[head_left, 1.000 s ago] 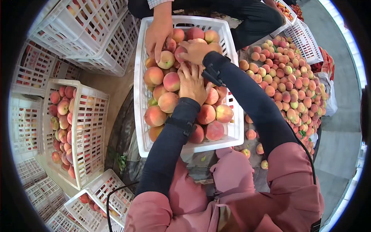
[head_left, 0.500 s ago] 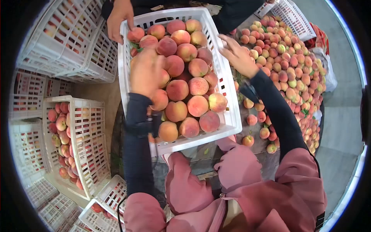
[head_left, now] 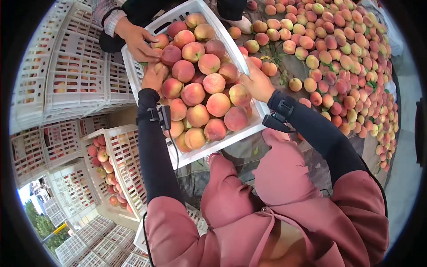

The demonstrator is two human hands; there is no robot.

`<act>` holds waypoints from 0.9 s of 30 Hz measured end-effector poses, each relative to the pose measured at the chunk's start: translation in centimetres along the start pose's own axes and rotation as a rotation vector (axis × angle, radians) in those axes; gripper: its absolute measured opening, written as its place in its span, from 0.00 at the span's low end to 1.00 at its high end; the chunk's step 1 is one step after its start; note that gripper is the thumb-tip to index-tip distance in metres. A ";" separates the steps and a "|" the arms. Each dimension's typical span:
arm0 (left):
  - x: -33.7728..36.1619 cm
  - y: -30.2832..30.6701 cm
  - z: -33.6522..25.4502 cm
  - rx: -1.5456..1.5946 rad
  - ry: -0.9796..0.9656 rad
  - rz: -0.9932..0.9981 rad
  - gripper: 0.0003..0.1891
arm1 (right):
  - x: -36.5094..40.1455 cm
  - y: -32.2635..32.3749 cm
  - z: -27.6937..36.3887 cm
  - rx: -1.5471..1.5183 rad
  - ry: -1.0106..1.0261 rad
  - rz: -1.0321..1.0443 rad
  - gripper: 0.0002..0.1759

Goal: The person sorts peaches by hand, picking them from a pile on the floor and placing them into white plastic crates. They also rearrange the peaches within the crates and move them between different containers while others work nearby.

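Observation:
A white plastic crate (head_left: 229, 144) full of peaches (head_left: 193, 92) stands tilted in front of my legs. My right hand (head_left: 258, 82) grips the crate's right rim. On the left side, my left hand (head_left: 152, 78) is among the peaches by the crate wall, its fingers curled at a peach (head_left: 161, 70) and partly hidden. Just above it, another person's hand (head_left: 137, 41) reaches over the far left corner of the crate, its fingertips close to mine.
A large heap of peaches (head_left: 338, 66) covers the ground at the right. Stacked white crates (head_left: 75, 66) rise at the left, and a crate of peaches (head_left: 126, 171) stands below them. More crates (head_left: 95, 236) sit at the lower left.
My left hand, blurred over the peaches before, is now lower against the left wall. My right hand has closed on the rim. The other person's hand has moved onto the peaches.

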State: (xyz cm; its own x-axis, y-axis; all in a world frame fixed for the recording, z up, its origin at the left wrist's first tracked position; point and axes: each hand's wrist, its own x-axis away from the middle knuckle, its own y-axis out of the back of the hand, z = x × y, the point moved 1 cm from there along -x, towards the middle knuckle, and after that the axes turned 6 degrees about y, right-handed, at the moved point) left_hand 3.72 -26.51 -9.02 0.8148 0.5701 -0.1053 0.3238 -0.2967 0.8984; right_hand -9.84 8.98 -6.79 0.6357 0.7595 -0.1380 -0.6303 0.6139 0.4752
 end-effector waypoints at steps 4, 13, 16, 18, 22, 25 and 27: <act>3.2 1.1 -5.0 0.122 -0.039 -0.150 0.22 | 0.0 -0.7 -1.5 0.024 -0.023 -0.026 0.35; 1.7 -0.3 -3.5 -0.287 0.238 -0.174 0.28 | 0.0 -1.4 -2.1 0.098 0.093 -0.154 0.33; 1.4 0.4 -5.3 -0.446 0.377 -0.069 0.29 | 0.1 -1.2 -1.4 0.086 0.090 -0.157 0.33; 1.6 0.5 -4.8 -0.452 0.394 -0.001 0.30 | 0.0 -1.0 -1.1 0.107 0.059 -0.138 0.33; 2.9 0.7 -1.8 -0.148 0.077 -0.043 0.31 | 0.0 -0.8 -1.0 0.079 -0.004 -0.074 0.33; 5.2 4.1 -3.6 -0.147 0.100 -0.058 0.28 | 0.0 -0.6 -0.7 0.093 -0.033 -0.072 0.32; 6.7 6.4 -2.9 -0.122 0.039 -0.162 0.26 | -0.3 -0.6 -0.8 0.082 -0.030 -0.069 0.31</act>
State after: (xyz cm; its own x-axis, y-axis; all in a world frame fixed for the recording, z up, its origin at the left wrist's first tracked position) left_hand 9.82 -22.38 -2.77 0.7367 0.6331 -0.2377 0.3864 -0.1056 0.9163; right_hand -10.01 8.61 -7.72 0.6901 0.7085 -0.1478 -0.5467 0.6442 0.5349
